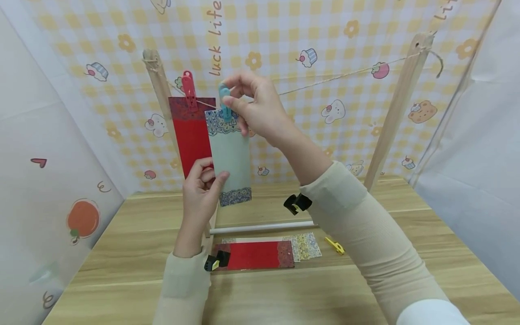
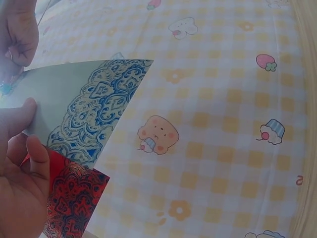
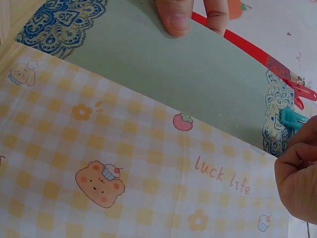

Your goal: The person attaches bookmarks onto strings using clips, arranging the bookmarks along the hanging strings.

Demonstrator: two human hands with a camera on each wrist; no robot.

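Observation:
A pale green card (image 1: pixel 231 158) with blue patterned ends hangs upright in front of the string (image 1: pixel 325 81). My left hand (image 1: pixel 200 192) pinches its left edge, the thumb lying over the front. At its top, my right hand (image 1: pixel 260 106) pinches a blue clothespin (image 1: pixel 225 101), whose jaws overlap the card's patterned upper end. Just to the left, a red card (image 1: pixel 191 140) hangs from the string under a red clothespin (image 1: pixel 189 90), partly hidden behind the green one. The right wrist view shows the blue clothespin (image 3: pixel 293 120) at the green card's patterned end.
Wooden posts (image 1: pixel 396 108) hold the string at both sides, with a white rod (image 1: pixel 264 226) low between them. On the wooden table (image 1: pixel 134 253) lie a red card (image 1: pixel 256 255), several patterned cards (image 1: pixel 310 246) beneath it, and a yellow clothespin (image 1: pixel 335 245). A checked cloth hangs behind.

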